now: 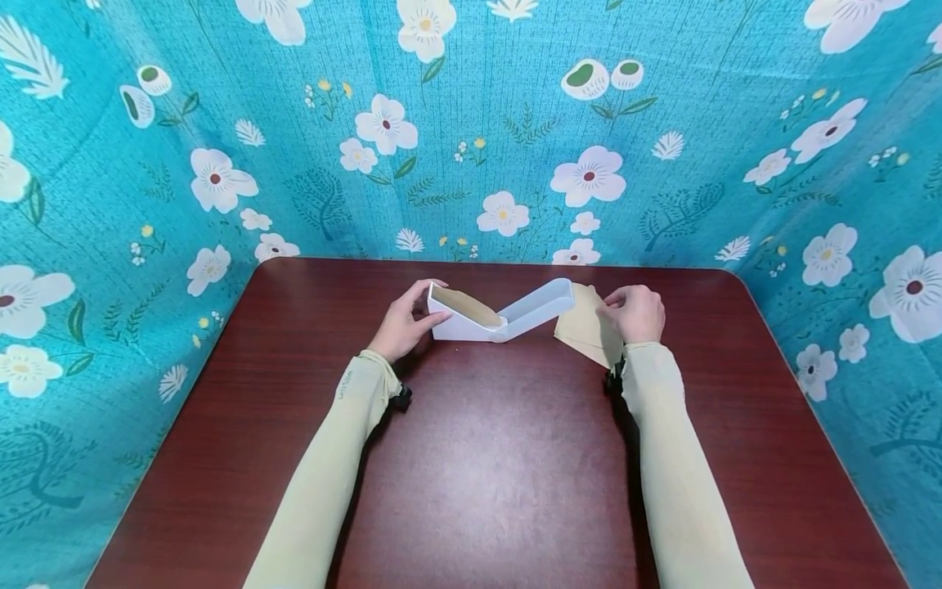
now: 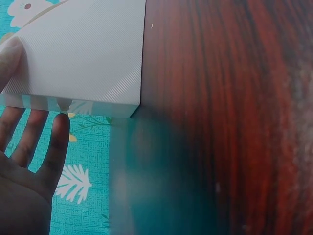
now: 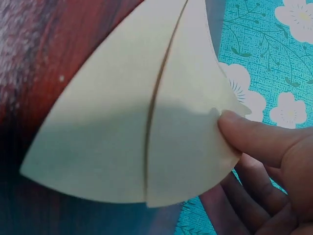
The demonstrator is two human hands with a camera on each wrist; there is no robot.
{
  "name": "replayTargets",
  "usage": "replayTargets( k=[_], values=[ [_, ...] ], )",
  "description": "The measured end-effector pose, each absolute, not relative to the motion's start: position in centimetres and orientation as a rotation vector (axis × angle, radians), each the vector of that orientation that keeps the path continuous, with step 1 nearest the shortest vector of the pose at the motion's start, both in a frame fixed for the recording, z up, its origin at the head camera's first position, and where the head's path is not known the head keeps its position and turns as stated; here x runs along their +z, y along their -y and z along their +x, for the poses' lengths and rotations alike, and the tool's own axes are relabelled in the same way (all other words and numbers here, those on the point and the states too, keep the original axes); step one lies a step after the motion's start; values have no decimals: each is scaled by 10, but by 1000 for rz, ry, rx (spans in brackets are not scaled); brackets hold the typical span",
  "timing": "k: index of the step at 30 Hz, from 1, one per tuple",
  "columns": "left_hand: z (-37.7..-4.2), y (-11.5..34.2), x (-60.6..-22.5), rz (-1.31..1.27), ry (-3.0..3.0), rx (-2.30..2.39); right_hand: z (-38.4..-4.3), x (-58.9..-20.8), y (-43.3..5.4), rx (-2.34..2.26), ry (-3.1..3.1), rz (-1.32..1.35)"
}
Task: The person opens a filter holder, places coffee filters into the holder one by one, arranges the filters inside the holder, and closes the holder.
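A white box (image 1: 464,329) stands on the table with its hinged lid (image 1: 540,304) swung out to the right. Tan paper coffee filters (image 1: 471,307) fill the box. My left hand (image 1: 405,321) grips the box's left end, thumb on the near side; in the left wrist view the fingertips (image 2: 59,125) touch the end wall. To the right of the lid, my right hand (image 1: 636,314) pinches a tan paper coffee filter (image 3: 112,147) by its edge, between thumb (image 3: 249,134) and fingers. That filter is fan-shaped with a line running down it.
The dark red wooden table (image 1: 478,458) runs out on both sides and toward me. Behind and beside it hangs a turquoise flowered cloth (image 1: 471,123). A black wrist strap (image 1: 401,398) sits over the left sleeve.
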State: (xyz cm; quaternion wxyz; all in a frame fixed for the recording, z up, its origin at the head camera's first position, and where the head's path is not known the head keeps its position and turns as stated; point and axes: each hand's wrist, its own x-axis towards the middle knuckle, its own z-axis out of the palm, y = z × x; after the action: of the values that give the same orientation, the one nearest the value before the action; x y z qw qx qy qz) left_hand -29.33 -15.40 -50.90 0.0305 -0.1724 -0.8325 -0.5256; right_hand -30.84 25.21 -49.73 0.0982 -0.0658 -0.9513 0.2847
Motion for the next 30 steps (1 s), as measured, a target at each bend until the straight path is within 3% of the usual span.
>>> replayTargets(
  k=[12,30],
  values=[
    [-294,157,-507,-562,2582,-1562,-306,-491,-252,736,2812,-209],
    [-290,151,-493,-482,2519,-1443,-290,-443,-253,1072,2553,-54]
  ],
)
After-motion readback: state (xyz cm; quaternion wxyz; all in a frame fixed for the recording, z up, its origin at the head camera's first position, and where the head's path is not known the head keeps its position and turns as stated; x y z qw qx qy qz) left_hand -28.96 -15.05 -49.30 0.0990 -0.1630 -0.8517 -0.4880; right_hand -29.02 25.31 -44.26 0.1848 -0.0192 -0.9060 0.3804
